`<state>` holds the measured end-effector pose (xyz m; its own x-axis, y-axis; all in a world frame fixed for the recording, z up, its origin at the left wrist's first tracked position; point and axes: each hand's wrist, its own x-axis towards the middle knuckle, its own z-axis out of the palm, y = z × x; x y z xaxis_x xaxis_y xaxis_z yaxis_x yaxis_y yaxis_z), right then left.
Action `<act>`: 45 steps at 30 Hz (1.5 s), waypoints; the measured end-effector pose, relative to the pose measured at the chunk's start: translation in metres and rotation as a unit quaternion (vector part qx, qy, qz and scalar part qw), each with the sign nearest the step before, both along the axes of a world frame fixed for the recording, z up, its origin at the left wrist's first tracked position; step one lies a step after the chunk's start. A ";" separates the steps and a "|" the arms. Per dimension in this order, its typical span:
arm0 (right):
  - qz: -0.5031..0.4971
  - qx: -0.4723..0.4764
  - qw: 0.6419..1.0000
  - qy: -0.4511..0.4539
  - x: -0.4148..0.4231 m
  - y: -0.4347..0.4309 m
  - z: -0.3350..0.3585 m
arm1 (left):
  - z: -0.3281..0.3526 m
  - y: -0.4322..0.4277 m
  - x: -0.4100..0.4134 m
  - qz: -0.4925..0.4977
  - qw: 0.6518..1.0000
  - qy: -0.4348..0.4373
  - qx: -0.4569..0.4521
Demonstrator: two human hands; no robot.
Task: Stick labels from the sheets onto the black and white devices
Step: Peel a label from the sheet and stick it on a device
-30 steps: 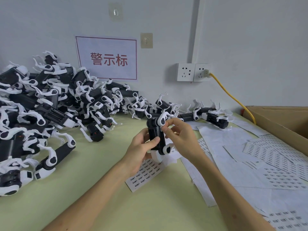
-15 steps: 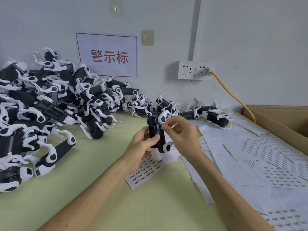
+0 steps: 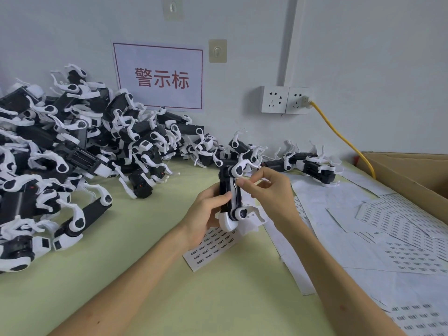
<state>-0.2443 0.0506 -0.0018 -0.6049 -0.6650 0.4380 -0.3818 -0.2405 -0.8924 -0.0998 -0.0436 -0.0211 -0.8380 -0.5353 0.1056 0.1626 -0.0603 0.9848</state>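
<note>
Your left hand (image 3: 206, 210) clasps the seemingly light, rigid device (image 3: 228, 190) by its black body; your right hand (image 3: 270, 190) pinches its top.

Above and left of your grip, the wall sign (image 3: 158, 76) reads 警示标 in red; the label sheet (image 3: 211, 243) below is unreadable.

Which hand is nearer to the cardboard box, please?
Right: the right hand, pinching at the device, lies toward the cardboard box; the left hand grips the device farther left.
</note>
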 end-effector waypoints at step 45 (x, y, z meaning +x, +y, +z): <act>0.147 0.013 0.989 0.028 0.006 0.001 0.000 | 0.002 -0.002 -0.005 0.055 0.997 0.009 0.063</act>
<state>-0.2383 0.0513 -0.0021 -0.3581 -0.8202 0.4461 -0.3479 -0.3262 -0.8790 -0.1045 -0.0455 -0.0193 -0.7726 -0.6331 0.0475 0.1933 -0.1633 0.9675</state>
